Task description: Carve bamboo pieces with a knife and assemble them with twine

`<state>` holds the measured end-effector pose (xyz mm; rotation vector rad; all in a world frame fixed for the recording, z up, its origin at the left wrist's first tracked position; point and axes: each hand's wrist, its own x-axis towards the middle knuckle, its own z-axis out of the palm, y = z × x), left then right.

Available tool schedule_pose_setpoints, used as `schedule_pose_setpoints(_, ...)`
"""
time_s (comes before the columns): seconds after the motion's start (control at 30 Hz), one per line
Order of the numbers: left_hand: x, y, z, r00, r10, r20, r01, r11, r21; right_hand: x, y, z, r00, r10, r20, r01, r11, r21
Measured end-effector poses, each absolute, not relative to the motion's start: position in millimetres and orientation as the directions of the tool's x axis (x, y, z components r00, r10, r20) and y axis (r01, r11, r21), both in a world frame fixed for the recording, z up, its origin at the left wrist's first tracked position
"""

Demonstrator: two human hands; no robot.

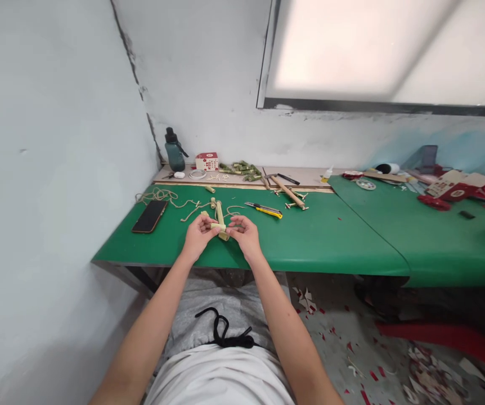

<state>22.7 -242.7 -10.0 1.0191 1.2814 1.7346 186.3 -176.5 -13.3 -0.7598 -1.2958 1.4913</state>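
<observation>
Near the front edge of the green-covered table, my left hand point(197, 236) pinches a short pale bamboo tube point(218, 226) between thumb and fingers. My right hand point(246, 235) has its fingers closed at the tube's right end. Just behind it lies a longer bamboo piece point(219, 211), and another short bamboo piece point(224, 236) shows beneath. A thin cord point(192, 212) runs over the table by my left hand. Beyond my right hand rests a yellow utility knife point(264, 210).
A phone point(150, 216) lies left, with coiled twine point(158, 195) beside it. Behind stand a water bottle point(175, 151), a small box point(207, 161) and a pile of green bamboo pieces point(242, 169). A wooden-handled hammer point(287, 192) lies right. Scraps litter the floor.
</observation>
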Motion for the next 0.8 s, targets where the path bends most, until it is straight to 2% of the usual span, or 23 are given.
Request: schedule_pose_setpoints(0.8, 20.8, -241.3, -11.9, -0.439, 0.885, 0.154, -0.125, -0.23, 0.965, 193.0, -179.6, -10.7, -0.49, 0.864, 0.118, -0.283, -0.03, -0.959)
